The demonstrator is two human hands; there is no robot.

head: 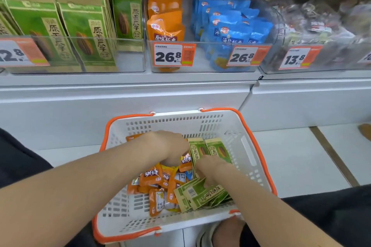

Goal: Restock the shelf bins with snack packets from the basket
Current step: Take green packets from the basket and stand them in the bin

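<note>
A white basket (172,124) with an orange rim stands on the floor below the shelf. It holds several orange snack packets (154,178), a few blue ones (189,175) and green seed packets (202,194). My left hand (167,146) reaches down into the pile, its fingers curled round an orange packet (185,161). My right hand (210,166) digs in beside two leaning green packets (218,150); its fingers are buried, so its grip is hidden. Above are the shelf bins: green packs (80,28), orange packets (165,24), blue packets (232,30).
A fourth clear bin of dark wrapped snacks (321,20) sits at the right. Price tags (173,56) hang on the bin fronts. A white shelf base (120,106) rises behind the basket. My knees flank the basket, with a shoe (206,234) near its front corner.
</note>
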